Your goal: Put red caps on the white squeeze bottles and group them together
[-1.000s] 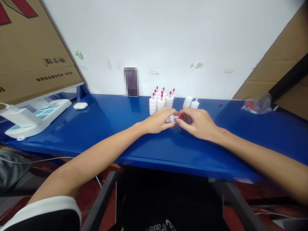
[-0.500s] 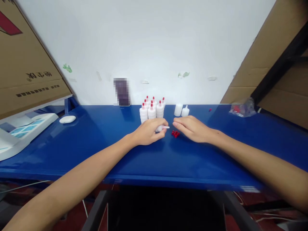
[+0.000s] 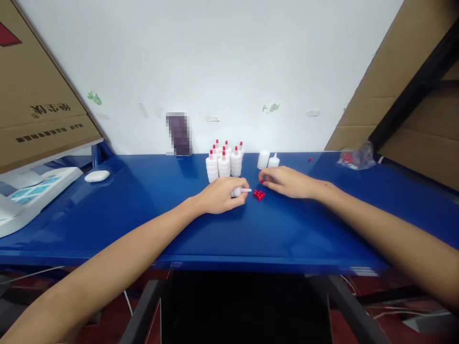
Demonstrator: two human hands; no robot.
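My left hand point(image 3: 225, 195) is wrapped round a white squeeze bottle point(image 3: 236, 192), tipped sideways so its bare nozzle points right. My right hand point(image 3: 283, 181) is closed, with a small red cap point(image 3: 262, 181) at its fingertips. Just below those fingertips lies a cluster of several loose red caps point(image 3: 258, 195) on the blue table. Behind my left hand stand several white squeeze bottles point(image 3: 224, 166) with red caps on their nozzles. Beyond my right hand are two white bottles: one with a bare nozzle point(image 3: 274, 161) and a plain white one point(image 3: 263, 159).
The blue table point(image 3: 222, 239) meets a white wall. A white oval case point(image 3: 97, 176) and a white device point(image 3: 43, 193) sit at left beneath a cardboard box point(image 3: 46, 95). At right are a lone red cap point(image 3: 310, 160) and a clear bag point(image 3: 356, 156) with red pieces.
My right hand has drawn its fingers in from lying flat beside the loose caps, and a red cap now shows at its fingertips. My left hand keeps hold of the bottle. The view has shifted slightly.
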